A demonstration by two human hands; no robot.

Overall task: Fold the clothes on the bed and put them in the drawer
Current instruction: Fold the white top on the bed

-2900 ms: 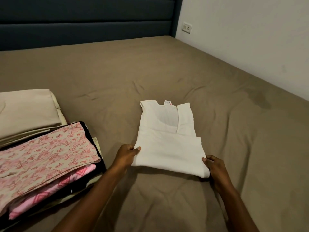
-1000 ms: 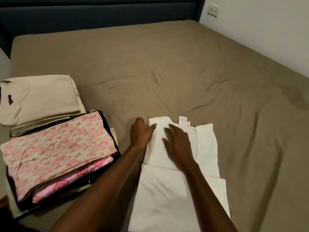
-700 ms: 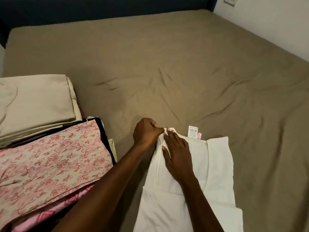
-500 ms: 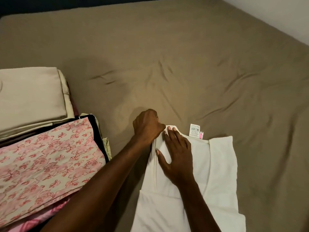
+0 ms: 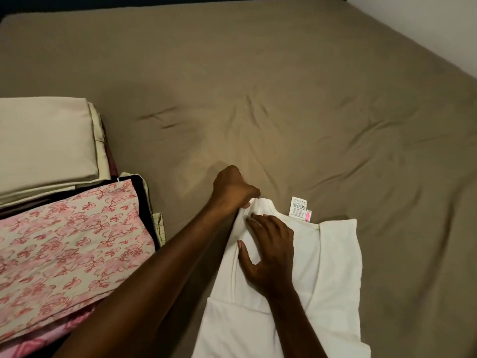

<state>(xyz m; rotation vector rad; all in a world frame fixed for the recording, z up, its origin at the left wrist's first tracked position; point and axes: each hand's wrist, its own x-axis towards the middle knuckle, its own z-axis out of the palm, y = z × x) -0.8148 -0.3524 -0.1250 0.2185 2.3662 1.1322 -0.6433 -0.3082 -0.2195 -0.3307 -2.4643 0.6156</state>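
White top (image 5: 333, 257): on the bed (image 5: 284, 86), near edge, partly folded, lower portion already doubled up over the body; neck label (image 5: 299, 207) exposed at the far edge. Left hand (image 5: 233, 188): at the top's far left shoulder corner, fingers curled and pinching the cloth there. Right hand (image 5: 268, 250): flat on the left panel just below that corner, fingers spread fairly wide and straight, thumb out to the left, pressing the fabric down. Folded stack to the left, well apart from the top: beige pile (image 5: 44, 140) behind, pink print (image 5: 69, 241) on top in front, darker pieces beneath. Drawer: not in view. Step in hand, by appearance: squaring the left shoulder before the next fold. For a good result: pinned palm kept as the anchor while the pinched corner is drawn taut and laid in line with the side edge; crease smoothed outward from the palm; label tucked in if a tidy face is wanted. Risk: too hard a tug likely to drag the doubled lower portion askew. Folding unfinished; stowing not yet begun.
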